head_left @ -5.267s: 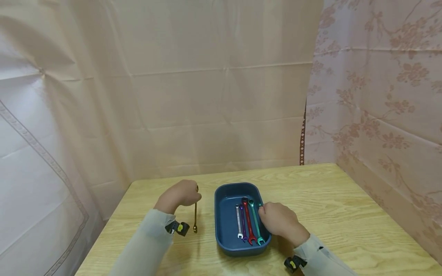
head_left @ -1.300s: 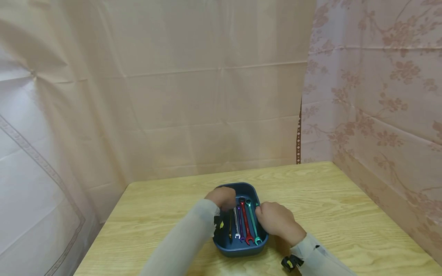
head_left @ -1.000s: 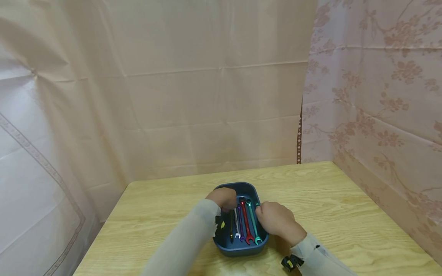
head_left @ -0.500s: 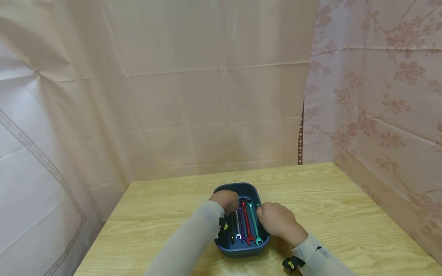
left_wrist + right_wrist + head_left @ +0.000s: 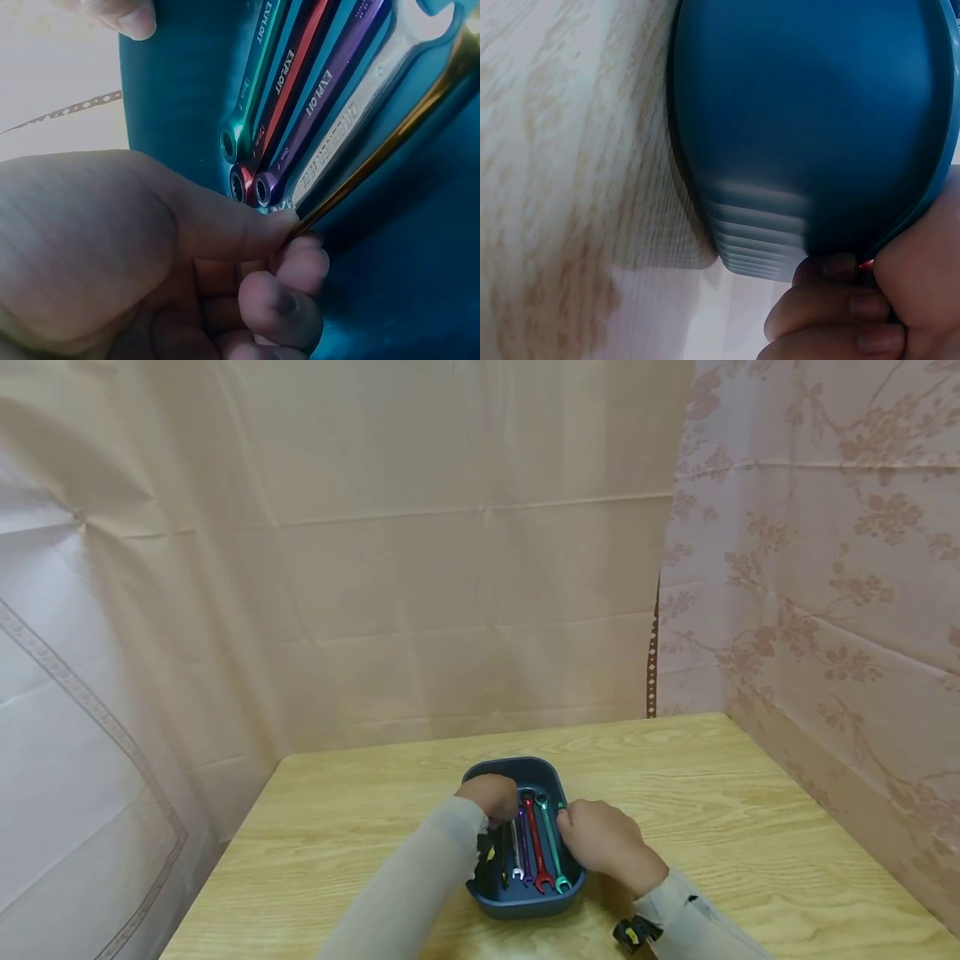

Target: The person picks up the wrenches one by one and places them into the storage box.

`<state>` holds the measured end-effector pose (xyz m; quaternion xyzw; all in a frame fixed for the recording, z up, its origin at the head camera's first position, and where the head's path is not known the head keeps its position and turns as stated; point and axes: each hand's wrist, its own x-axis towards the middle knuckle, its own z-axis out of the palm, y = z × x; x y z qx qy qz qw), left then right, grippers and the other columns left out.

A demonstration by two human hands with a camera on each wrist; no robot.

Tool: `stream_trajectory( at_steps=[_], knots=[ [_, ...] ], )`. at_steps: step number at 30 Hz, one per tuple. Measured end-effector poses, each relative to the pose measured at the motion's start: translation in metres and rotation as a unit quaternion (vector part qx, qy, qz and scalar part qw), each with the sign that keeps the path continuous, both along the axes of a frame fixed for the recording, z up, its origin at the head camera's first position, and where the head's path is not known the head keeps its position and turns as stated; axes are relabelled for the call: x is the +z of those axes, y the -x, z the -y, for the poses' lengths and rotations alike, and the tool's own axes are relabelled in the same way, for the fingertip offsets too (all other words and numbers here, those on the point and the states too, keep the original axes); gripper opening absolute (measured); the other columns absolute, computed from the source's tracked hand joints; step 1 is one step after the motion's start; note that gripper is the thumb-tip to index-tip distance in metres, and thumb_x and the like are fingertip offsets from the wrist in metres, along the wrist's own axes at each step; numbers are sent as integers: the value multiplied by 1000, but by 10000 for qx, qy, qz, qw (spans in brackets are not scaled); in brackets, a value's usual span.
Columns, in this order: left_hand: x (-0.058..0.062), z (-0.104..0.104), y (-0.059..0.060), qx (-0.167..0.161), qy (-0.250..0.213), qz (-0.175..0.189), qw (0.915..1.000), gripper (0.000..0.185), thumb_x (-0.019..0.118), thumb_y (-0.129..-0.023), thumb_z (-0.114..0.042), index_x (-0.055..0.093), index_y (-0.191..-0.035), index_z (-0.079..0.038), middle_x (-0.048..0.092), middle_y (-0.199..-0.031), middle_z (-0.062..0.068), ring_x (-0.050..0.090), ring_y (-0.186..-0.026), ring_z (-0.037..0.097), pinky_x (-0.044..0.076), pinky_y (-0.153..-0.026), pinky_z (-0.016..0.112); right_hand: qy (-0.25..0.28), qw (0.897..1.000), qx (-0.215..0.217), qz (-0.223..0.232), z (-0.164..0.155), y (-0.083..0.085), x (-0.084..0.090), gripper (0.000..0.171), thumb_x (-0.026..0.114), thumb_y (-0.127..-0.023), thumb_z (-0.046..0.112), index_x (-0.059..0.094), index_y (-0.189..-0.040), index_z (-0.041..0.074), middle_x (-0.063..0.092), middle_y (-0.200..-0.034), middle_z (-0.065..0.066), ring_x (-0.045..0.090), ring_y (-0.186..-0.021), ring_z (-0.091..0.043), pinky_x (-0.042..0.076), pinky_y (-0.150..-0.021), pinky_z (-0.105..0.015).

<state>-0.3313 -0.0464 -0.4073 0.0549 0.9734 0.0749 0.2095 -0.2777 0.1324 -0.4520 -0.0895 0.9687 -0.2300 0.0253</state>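
Observation:
My left hand is inside the blue bin, pinching the end of a gold wrench between thumb and fingers. That wrench slants low over the bin's floor, its other end toward me. Beside it lie a silver wrench, a purple wrench, a red wrench and a green wrench, in a row with ring ends away from me. My right hand grips the bin's right rim, fingers outside the wall. A small red glint shows between its thumb and fingers.
The bin stands on a light wood-grain table. Behind it hangs a beige cloth, and a flower-patterned curtain borders the right side. A white cloth hangs at the left.
My left hand has carried the gold wrench from left of the bin into it, beside the silver wrench, and lowered it. My right hand has stayed at the rim. The last half second shows hardly any movement.

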Motion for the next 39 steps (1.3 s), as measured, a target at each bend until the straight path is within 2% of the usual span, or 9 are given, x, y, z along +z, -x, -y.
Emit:
stream_trajectory(
  at_steps=[4,9,14,18,26,31,35,39],
  knots=[
    [-1,-1,-1,36,104,-67,9999,24,64,-99,-15,69,-77,-7,61,-72,4,53,-63,18,45,-63,33,-8,10000,-4,3,0,0,1,46,39,-108,33,55,-68,16,54,-61,-1,50,-51,-17,36,-46,-31],
    [-2,-2,-2,91,146,-130,9998,18,65,-99,-18,72,-86,-8,63,-78,6,56,-66,19,48,-66,33,-24,10000,-13,12,0,0,0,46,39,-108,33,55,-68,17,53,-61,-1,50,-51,-17,36,-46,-31],
    [-2,-4,-4,-103,287,-369,9989,14,64,-100,-18,73,-94,-10,65,-89,4,57,-74,19,50,-71,33,-15,10000,-16,-43,0,0,0,46,39,-108,33,55,-68,17,53,-61,-1,50,-51,-17,36,-46,-32],
    [-2,-6,-6,-233,604,-645,9958,15,65,-100,-21,76,-96,-12,67,-95,1,59,-79,18,52,-75,34,-5,10000,-37,-50,0,1,0,46,39,-107,33,55,-68,17,53,-61,-1,50,-51,-17,36,-46,-31],
    [-5,-11,-5,-96,882,-757,9932,15,68,-98,-26,76,-92,-14,66,-87,0,59,-73,16,55,-73,35,-3,10000,-21,-91,0,1,-2,46,40,-107,33,55,-68,17,54,-61,-1,51,-50,-17,36,-46,-31],
    [-11,-12,0,-84,1026,-805,9914,15,71,-96,-28,77,-93,-14,69,-89,0,60,-74,16,58,-74,36,29,10000,-13,-95,0,0,-2,46,40,-108,33,55,-67,17,54,-61,-1,51,-50,-17,36,-45,-31],
    [-16,-12,5,-94,1039,-762,9916,15,72,-96,-28,77,-92,-15,69,-90,0,60,-74,16,58,-74,37,32,9999,-9,-108,0,0,-1,46,40,-107,32,55,-67,17,54,-61,-1,51,-50,-17,36,-45,-31],
    [-16,-11,4,-84,961,-766,9924,15,72,-95,-28,77,-89,-16,67,-86,-1,59,-73,16,58,-74,37,25,9999,-13,-123,0,0,-1,46,40,-107,32,55,-67,17,54,-61,-1,50,-50,-17,36,-45,-31]
  ],
)
